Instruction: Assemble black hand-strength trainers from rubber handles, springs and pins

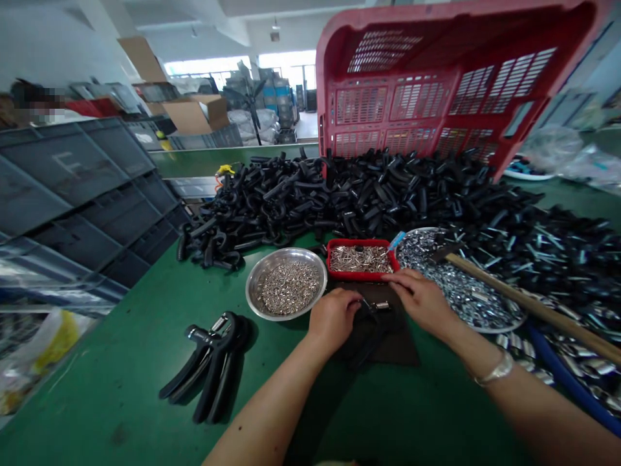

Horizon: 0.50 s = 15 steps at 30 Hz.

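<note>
My left hand [336,318] is closed in a pinch over a dark mat [400,346]; a thin shiny piece shows at its fingertips, too small to make out. Under those fingertips lies a black hand-grip exerciser [371,336], partly lost against the mat, with a metal spring [382,305] at its top. My right hand [421,303] hovers by the front right corner of a red tray [361,277] of metal pins, its fingers stretched out and nothing visible in them. Left of my hands, a metal bowl [252,298] holds small metal parts. More black hand grips with springs [213,366] lie at the left.
Black handles [301,194] are heaped along the back, below a tipped red crate [334,77]. On the right, a wooden-handled hammer [514,294] lies across a round tray [485,330] of shiny metal parts. Grey bins [77,168] are stacked beside the green table [121,362].
</note>
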Each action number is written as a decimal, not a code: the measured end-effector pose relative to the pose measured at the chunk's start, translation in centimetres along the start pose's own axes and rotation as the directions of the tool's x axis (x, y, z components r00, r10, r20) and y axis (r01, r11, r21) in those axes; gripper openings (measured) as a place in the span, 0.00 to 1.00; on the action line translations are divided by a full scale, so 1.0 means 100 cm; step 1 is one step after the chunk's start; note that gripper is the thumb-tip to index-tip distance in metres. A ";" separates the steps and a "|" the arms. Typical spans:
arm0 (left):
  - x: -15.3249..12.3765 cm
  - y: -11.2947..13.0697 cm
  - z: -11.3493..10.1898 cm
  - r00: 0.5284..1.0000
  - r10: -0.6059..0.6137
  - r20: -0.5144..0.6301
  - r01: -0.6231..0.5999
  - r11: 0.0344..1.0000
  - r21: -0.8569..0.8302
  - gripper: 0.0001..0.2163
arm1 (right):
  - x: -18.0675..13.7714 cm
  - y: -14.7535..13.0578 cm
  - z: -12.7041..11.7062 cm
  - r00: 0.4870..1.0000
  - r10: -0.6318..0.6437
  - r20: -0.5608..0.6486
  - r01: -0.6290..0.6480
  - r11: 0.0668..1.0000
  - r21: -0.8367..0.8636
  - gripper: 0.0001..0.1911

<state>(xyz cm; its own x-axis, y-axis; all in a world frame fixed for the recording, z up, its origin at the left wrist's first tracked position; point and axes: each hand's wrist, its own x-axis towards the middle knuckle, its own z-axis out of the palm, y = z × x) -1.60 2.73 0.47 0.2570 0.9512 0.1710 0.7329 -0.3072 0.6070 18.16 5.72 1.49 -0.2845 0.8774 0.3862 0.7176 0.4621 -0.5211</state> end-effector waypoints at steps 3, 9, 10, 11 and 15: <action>-0.001 0.000 0.009 1.000 0.005 0.006 -0.005 0.999 0.041 0.09 | -0.019 0.013 -0.007 0.995 0.099 -0.017 -0.099 0.995 -0.020 0.12; -0.002 -0.007 0.014 1.000 0.010 -0.005 -0.009 0.999 0.047 0.09 | -0.034 0.023 0.003 0.985 0.165 0.047 -0.166 0.986 0.012 0.09; -0.002 -0.008 0.015 1.000 0.009 -0.006 -0.008 0.999 0.046 0.09 | -0.034 0.023 0.005 0.987 0.154 0.055 -0.155 0.988 0.020 0.09; -0.002 -0.008 0.016 1.000 0.009 -0.005 -0.008 0.999 0.046 0.09 | -0.034 0.023 0.007 0.988 0.140 0.060 -0.142 0.990 0.026 0.10; -0.002 -0.009 0.018 1.000 0.010 0.006 -0.011 0.999 0.051 0.09 | -0.035 0.022 0.013 0.994 0.097 0.049 -0.098 0.995 0.027 0.10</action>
<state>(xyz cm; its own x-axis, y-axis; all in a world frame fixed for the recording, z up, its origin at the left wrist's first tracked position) -1.15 2.79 -1.48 0.2680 0.9478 0.1730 0.7614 -0.3184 0.5647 19.91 3.81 -1.99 -0.2444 0.9233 0.2963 0.7245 0.3769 -0.5771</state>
